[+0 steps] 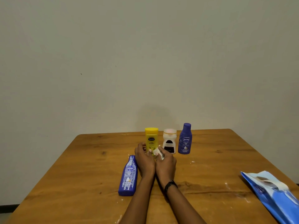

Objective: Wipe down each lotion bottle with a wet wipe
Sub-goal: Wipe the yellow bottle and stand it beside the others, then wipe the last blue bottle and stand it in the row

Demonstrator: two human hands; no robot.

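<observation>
A yellow lotion bottle (151, 138) stands upright on the wooden table (226, 159). My left hand (144, 159) wraps around its lower left side. My right hand (165, 164) holds a crumpled white wet wipe (157, 151) against the bottle's lower front. Right of it stand a white bottle with a dark label (169, 141) and a small blue bottle (185, 139), both upright. A larger blue bottle (128, 176) lies flat on the table just left of my left forearm, cap pointing away.
A blue wet-wipe pack (273, 193) lies at the table's right edge with its flap open. White smears dot the tabletop. A plain wall rises directly behind the table's far edge.
</observation>
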